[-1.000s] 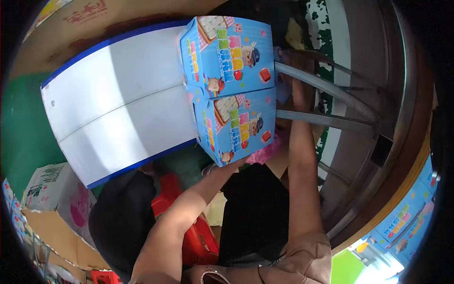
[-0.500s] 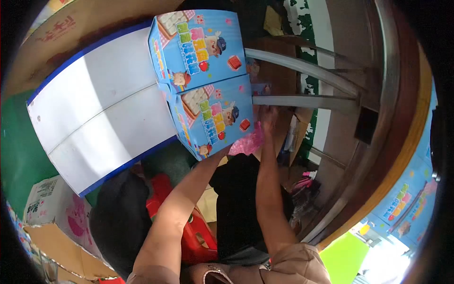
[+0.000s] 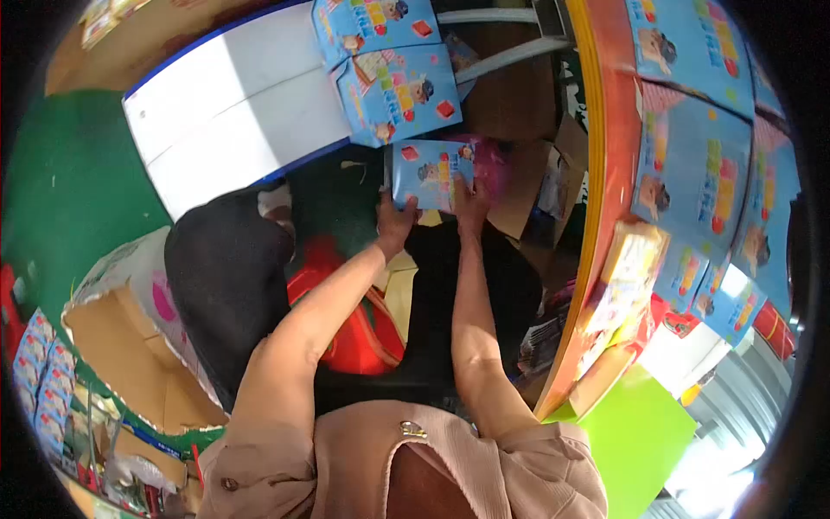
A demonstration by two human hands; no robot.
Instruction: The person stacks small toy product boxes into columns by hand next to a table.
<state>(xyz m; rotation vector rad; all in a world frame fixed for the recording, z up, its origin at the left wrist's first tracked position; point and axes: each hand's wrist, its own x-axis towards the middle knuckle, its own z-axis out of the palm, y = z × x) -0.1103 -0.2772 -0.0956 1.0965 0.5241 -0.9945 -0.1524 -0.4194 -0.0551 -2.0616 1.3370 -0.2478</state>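
Between my two hands is a blue printed cardboard box (image 3: 428,169) with cartoon figures on its face. My left hand (image 3: 396,221) grips its lower left corner, thumb on the front. On the right side, my right hand (image 3: 471,206) has its fingers over the lower edge of the box. Two similar blue boxes, an upper one (image 3: 380,30) and a lower one (image 3: 402,91), stand side by side just beyond, at the end of a white panel with a blue edge (image 3: 251,95). Pink plastic (image 3: 491,169) shows behind my right hand.
An open cardboard carton (image 3: 143,346) stands at the lower left. Between my legs is a red object (image 3: 350,329). More blue boxes (image 3: 692,156) are stacked on the right, behind an orange-edged board (image 3: 596,173). Metal bars (image 3: 510,60) cross at the top.
The blue box, hidden before, is now in both hands in front of me. My hands have come out from behind the two standing boxes, and the view has shifted.
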